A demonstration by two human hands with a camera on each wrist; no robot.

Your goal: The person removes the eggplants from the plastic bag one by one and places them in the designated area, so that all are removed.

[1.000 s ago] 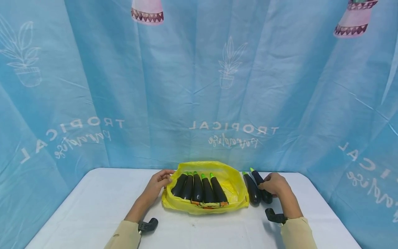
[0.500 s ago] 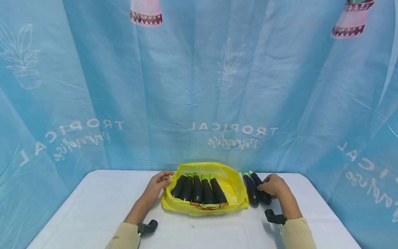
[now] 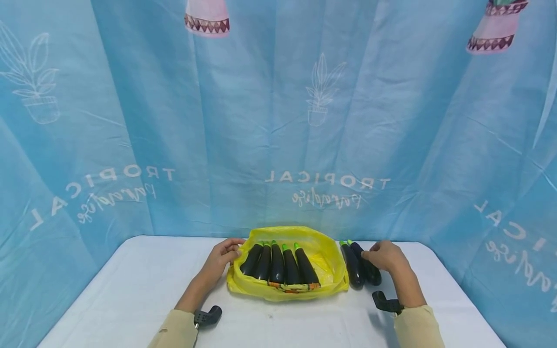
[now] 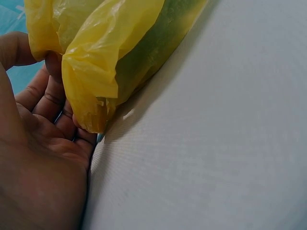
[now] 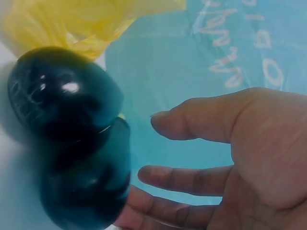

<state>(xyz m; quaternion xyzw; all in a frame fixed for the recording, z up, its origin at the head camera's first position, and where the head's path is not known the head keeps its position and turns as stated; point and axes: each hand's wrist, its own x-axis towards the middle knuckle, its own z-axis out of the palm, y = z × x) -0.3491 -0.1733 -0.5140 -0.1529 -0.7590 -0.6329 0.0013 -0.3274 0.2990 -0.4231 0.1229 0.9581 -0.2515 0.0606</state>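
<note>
A yellow plastic bag (image 3: 288, 293) lies on its side on the table, its mouth spread wide, with several dark eggplants (image 3: 277, 263) side by side within. At its left end, my left hand (image 3: 216, 261) pinches the bag's rim between thumb and finger; the left wrist view shows the yellow film (image 4: 91, 62) in that pinch. To the right of the bag lie two more eggplants, an inner one (image 3: 353, 268) and an outer one (image 3: 373, 274), both with green stems. Over the outer one is my right hand (image 3: 385, 256). Its thumb and fingers (image 5: 192, 182) stand apart with nothing between them.
A white cloth (image 3: 270, 328) covers the table. Close behind its far edge hangs a blue printed curtain (image 3: 243, 145). Each wrist wears a black camera, one on the left (image 3: 208, 316) and one on the right (image 3: 386, 303).
My right hand's fingers have lifted slightly off the outer eggplant, which now shows more of its body and lies closer against the inner one. My left hand keeps its place on the bag.
</note>
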